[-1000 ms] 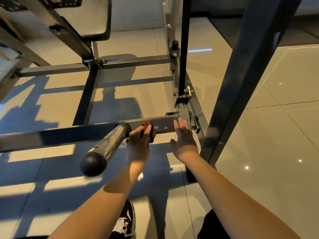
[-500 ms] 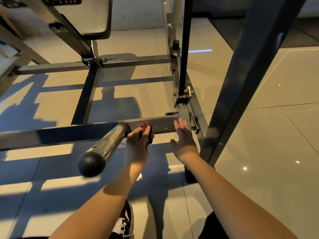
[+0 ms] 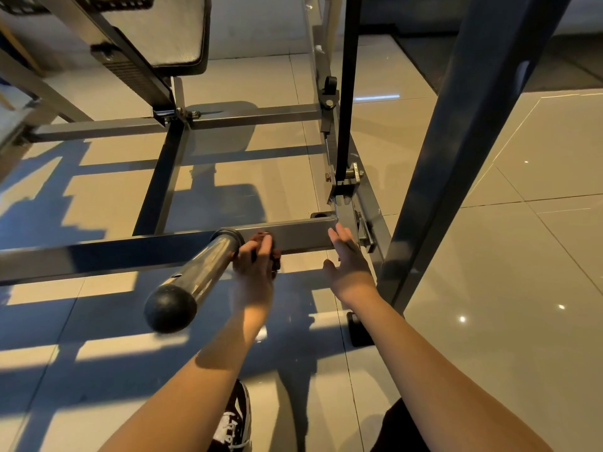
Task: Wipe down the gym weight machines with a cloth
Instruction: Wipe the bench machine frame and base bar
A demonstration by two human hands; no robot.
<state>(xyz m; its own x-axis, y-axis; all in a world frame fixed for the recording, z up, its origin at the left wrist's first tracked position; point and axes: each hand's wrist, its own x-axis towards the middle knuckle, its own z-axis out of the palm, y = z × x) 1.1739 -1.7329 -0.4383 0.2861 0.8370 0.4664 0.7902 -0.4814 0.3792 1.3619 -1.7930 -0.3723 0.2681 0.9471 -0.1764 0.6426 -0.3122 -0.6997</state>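
The person's left hand (image 3: pixel 253 272) is curled round a small dark red cloth (image 3: pixel 275 256) and presses it on the low grey bar (image 3: pixel 300 234) of the weight machine (image 3: pixel 163 177), just beside the shiny round peg (image 3: pixel 208 265) with the black ball (image 3: pixel 169 308) on its end; the right hand (image 3: pixel 350 265) is flat with straight fingers and holds nothing; its fingertips touch the end of the bar, next to the bracket (image 3: pixel 365 231). Most of the cloth is hidden under the fingers; only a bit peeks out.

Some things could go wrong from here; the cloth is small, so bare fingers may rub the metal and miss the dirt; a wipe to the left may bump knuckles on the peg; a wipe to the right may snag the cloth on the bracket or hit the other hand; the floor (image 3: pixel 489 321) looks shiny, so the shoe (image 3: pixel 235 422) may slip while the person leans so low.
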